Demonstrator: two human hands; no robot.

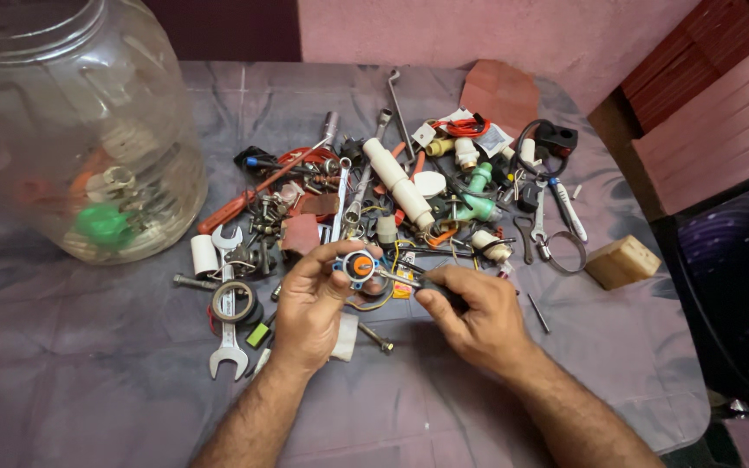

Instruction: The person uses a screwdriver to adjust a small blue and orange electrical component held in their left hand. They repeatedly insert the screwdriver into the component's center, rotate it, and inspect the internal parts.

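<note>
My left hand [312, 305] holds a small round part with a blue rim and an orange centre [360, 264] between thumb and fingertips, just above the table. My right hand [470, 314] grips a dark-handled screwdriver [422, 282] whose thin shaft points left and meets the round part. Both hands hover over the near edge of a heap of tools and fittings.
A large clear plastic jar [71, 130] with mixed parts stands at the left. The heap holds a white pipe piece [398, 182], green fitting [477, 198], spanners [229, 347], tape roll [234, 301], red-handled tool [244, 201]. A wooden block [621, 261] lies right on the grey cloth [88, 381].
</note>
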